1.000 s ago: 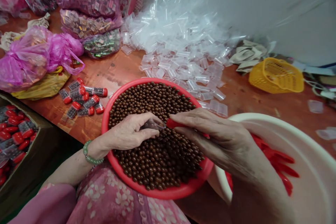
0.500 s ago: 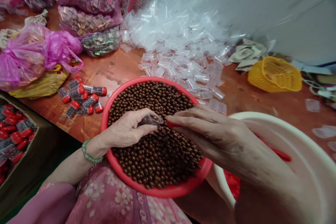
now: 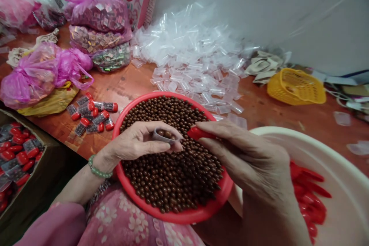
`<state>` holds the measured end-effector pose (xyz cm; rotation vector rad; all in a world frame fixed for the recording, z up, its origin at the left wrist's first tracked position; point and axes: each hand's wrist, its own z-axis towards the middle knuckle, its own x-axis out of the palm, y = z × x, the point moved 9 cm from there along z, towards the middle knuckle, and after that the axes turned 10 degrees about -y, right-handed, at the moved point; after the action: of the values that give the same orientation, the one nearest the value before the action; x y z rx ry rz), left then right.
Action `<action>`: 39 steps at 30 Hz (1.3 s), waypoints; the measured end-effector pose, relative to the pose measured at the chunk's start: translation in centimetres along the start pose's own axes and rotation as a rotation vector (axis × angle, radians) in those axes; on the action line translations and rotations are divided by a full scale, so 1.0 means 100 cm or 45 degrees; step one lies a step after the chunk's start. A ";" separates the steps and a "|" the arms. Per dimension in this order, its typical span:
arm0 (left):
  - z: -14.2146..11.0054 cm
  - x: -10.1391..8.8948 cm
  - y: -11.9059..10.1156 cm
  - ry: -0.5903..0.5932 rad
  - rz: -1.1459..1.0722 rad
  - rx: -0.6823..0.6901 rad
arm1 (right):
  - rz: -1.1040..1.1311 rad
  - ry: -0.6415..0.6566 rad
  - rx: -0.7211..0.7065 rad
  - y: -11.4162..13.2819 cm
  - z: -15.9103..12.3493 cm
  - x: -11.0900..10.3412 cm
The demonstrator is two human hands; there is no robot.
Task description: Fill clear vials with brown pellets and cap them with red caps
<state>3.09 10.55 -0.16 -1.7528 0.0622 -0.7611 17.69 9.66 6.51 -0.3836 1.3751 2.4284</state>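
My left hand (image 3: 141,140) grips a clear plastic tube (image 3: 165,134), its mouth turned up and brown balls showing inside. Between the thumb and fingers of my right hand (image 3: 245,150) is a red cap (image 3: 199,133), a short way right of the tube and apart from it. Both hands are over a red basin (image 3: 127,112) filled with small shiny brown balls (image 3: 170,180). The basin rests at my lap, against the table edge.
Clear empty tubes (image 3: 187,54) lie heaped at the back. Filled red-capped tubes (image 3: 92,113) lie left of the basin, more in a cardboard box (image 3: 49,153). A white tub (image 3: 325,146) with red caps (image 3: 309,196) stands right, a yellow basket (image 3: 296,86) behind it. Purple bags (image 3: 98,15) sit back left.
The tube's mouth has tipped up towards me, so the balls inside show. My right hand has turned, bringing the red cap into clearer view. The whole view has shifted slightly.
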 end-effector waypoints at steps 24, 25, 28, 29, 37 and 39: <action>0.008 0.002 0.006 -0.021 -0.059 -0.008 | 0.137 -0.012 -0.094 0.016 0.013 0.013; 0.008 0.001 0.008 -0.029 -0.055 -0.014 | 0.123 0.025 -0.100 0.018 0.014 0.016; 0.007 -0.001 0.013 -0.058 -0.054 -0.033 | 0.089 0.107 -0.101 0.020 0.018 0.025; 0.007 -0.001 0.015 -0.058 -0.057 -0.041 | 0.075 0.123 -0.107 0.020 0.020 0.027; 0.004 -0.006 0.012 -0.001 -0.327 -0.001 | 0.006 -0.005 -0.039 0.002 0.022 0.015; 0.004 -0.013 0.007 -0.071 -0.297 0.045 | 0.023 -0.078 0.002 -0.004 0.021 0.009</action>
<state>2.51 11.20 -1.41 -1.7653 -0.1955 -0.8757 16.90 11.72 6.93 -0.2947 1.3605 2.4323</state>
